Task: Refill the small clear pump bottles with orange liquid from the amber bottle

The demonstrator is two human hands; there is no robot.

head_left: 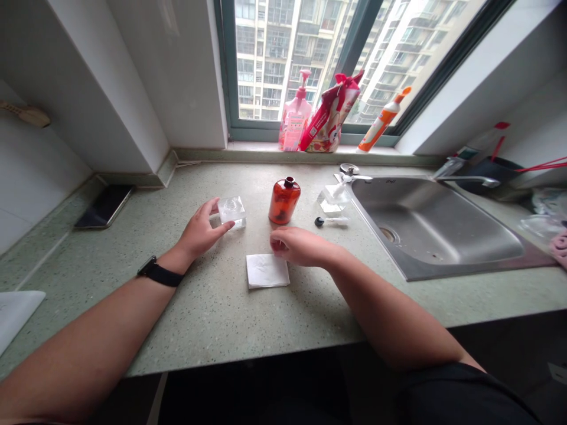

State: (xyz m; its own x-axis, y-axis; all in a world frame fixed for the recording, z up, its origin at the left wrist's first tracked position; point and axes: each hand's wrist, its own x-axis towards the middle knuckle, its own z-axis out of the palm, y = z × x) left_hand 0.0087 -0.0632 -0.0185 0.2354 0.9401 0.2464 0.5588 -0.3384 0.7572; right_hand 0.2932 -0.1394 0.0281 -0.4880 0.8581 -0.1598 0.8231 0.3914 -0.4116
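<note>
A pale green speckled surface (190, 330) runs beneath a window (274, 59); beyond its rear edge stand a pink plastic pump bottle (295, 124) and a red printed bag (330, 121), their lettering too small to read. The left hand (201, 233) has its grip around a clear square container (232, 211), left of an open-necked amber bottle (284, 202) showing dark patches, between the surface's front and rear edges. The right hand (301, 247) bends inward, fingers curled by a folded white tissue (267, 273) nearer the front edge; whether its grip holds anything, I cannot tell.
</note>
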